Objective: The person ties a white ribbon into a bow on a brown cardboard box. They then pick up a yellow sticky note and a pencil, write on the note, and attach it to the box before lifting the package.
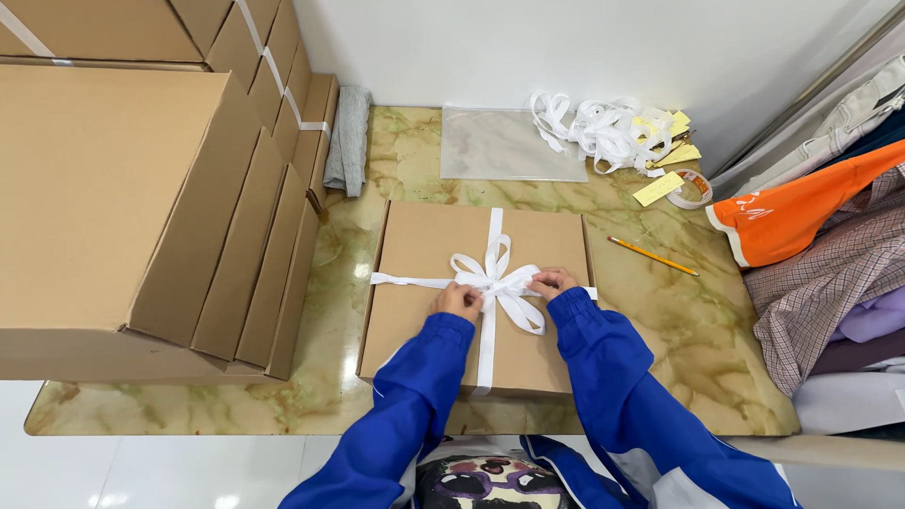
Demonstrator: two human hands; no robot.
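A flat brown cardboard box (424, 311) lies on the marble table (660, 330), tied crosswise with a white ribbon (494, 226) that ends in a bow (495, 276) at its middle. My left hand (456, 301) pinches the ribbon just left of the bow. On the other side of the knot, my right hand (552, 281) grips the bow's right loop. Both arms wear blue sleeves.
Stacked cardboard boxes (141, 198) fill the table's left side. At the back lie a clear plastic bag (509, 143), a heap of white ribbon (603, 127), yellow tags (658, 188) and a tape roll (691, 188). A pencil (652, 255) and clothes (820, 273) are at right.
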